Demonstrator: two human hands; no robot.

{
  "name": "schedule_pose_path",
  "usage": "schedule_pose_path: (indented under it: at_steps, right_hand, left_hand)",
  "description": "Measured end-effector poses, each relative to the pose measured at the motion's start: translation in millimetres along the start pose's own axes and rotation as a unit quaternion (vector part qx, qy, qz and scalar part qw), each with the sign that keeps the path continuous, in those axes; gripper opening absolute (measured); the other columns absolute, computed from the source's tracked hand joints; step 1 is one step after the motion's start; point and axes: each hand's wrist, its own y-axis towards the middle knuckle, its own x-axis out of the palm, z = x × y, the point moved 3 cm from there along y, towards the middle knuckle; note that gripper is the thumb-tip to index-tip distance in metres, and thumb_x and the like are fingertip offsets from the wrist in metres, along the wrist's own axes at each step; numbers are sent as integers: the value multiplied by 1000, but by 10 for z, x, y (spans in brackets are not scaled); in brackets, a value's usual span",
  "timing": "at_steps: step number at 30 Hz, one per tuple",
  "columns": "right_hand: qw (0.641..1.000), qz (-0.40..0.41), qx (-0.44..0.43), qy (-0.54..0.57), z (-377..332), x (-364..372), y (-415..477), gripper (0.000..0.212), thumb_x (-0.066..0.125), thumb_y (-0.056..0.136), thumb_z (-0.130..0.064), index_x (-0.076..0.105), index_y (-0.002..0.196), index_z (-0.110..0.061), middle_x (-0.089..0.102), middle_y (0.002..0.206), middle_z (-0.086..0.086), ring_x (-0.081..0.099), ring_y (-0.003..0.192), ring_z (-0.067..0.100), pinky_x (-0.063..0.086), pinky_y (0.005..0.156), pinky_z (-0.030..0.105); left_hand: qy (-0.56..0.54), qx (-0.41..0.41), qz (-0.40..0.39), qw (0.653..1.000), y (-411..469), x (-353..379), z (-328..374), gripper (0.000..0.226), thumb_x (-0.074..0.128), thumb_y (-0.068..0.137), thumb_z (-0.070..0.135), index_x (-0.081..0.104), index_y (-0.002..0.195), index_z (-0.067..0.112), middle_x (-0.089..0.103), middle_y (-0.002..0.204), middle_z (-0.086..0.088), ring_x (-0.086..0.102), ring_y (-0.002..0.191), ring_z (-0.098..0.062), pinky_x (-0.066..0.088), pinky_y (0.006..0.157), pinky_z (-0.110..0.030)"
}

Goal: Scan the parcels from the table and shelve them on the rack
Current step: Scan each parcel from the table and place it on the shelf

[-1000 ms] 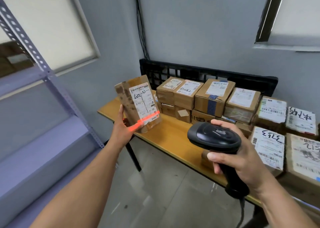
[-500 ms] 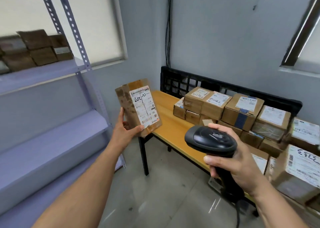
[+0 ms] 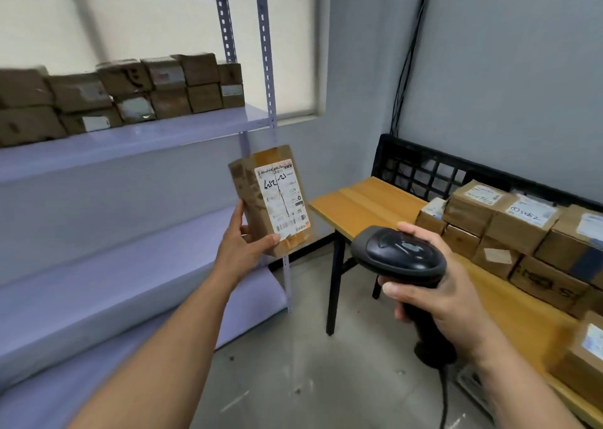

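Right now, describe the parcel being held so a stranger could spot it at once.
Find the purple rack on the left and its front post. Just before that post, between rack and table, the parcel is held on end in the left grip. Unlike the shelf boxes and table boxes, it rests on nothing, its white label with handwritten digits facing the camera.

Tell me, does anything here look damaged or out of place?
The parcel in the left hand looks worn: a dark jagged line, like a tear or crease, runs down its white label, and its cardboard side is scuffed. It is also held tilted. Nothing else stands out.
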Motion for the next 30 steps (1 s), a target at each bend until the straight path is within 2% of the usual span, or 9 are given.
schedule_pose_path:
  at_steps: [4,7,9,11,14,17,20,23,30]
  right_hand:
    - [999,-43,2,6,47,454,215,77,83,61,-5,56,125,-37,70,92,14,56,51,39,51,48,42]
    - [998,-70,-4,5,80,783,398,78,85,62,-4,55,127,-34,70,96,7,56,51,36,52,47,41]
    - [996,-86,-14,1,106,1000,536,76,80,65,5,54,127,-31,69,95,8,55,48,33,52,45,39]
    - [995,-101,-22,2,140,1220,690,76,76,68,14,55,126,-30,68,98,9,55,48,29,51,45,37]
    - [992,-121,-22,23,201,1556,957,76,74,70,18,58,123,-34,68,97,6,55,49,28,51,47,37]
    - [987,-156,-29,32,220,1942,1230,77,74,71,17,58,123,-37,67,100,10,55,48,32,50,48,37]
    - [982,-182,-32,37,200,2344,1505,76,74,72,17,57,124,-35,66,103,11,55,46,32,51,47,36]
    - [976,-212,-31,45,184,2741,1786,77,75,71,16,57,122,-39,66,105,9,58,48,30,53,47,36]
    - [959,-271,-65,56,139,3532,2460,77,79,70,11,60,114,-49,67,103,7,60,50,30,53,51,37]
  left_hand:
    - [-1,-7,39,999,-72,-521,-125,93,77,82,21,18,153,36,59,122,-5,59,109,-20,49,90,-35]
    - [-6,-13,67,998,-103,-869,-214,90,75,84,22,19,153,37,60,121,-4,60,107,-17,49,81,-25]
    - [-9,-15,91,996,-126,-1089,-256,88,75,84,22,21,153,36,62,119,-4,61,105,-15,48,74,-19]
    - [-8,-19,113,993,-152,-1303,-286,86,75,84,24,22,152,36,62,118,-2,62,104,-14,48,74,-18]
    - [-6,-21,144,989,-158,-1648,-314,84,75,84,24,25,150,37,63,117,-1,63,104,-12,51,80,-23]
    - [-3,-25,177,984,-99,-2023,-326,82,75,84,23,28,148,40,65,115,-1,64,106,-14,53,92,-35]
    - [15,-25,203,979,29,-2400,-309,80,75,84,24,28,148,39,65,114,1,63,104,-12,53,94,-41]
    - [38,-22,231,972,185,-2758,-279,78,74,85,28,28,148,40,65,113,5,62,102,-9,54,93,-40]
    - [78,-16,296,952,573,-3495,-249,75,70,87,30,27,148,38,62,121,0,60,107,-17,54,92,-41]
